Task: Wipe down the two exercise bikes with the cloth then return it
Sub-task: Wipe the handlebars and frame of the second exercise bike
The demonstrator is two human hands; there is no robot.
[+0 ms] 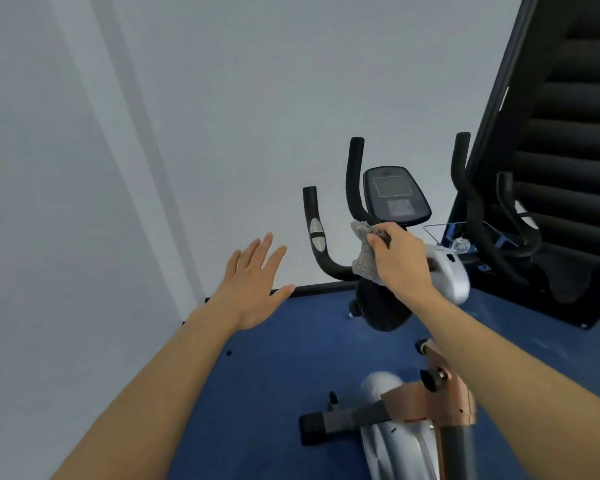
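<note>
Blue floor (267,375), cloth (364,258) on bike (388,209)

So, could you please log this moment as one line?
right hand: grips cloth at bike handlebars | left hand: open, empty

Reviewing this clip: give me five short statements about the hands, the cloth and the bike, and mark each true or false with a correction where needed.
1. The right hand grips the grey cloth. True.
2. The left hand holds the handlebar. False: it is open with fingers spread, touching nothing, to the left of the bike.
3. The cloth is near the base of the console, between the handlebars. True.
4. The floor is red. False: it is blue.
5. The console screen shows bright numbers. False: the screen looks dark and blank.
</note>
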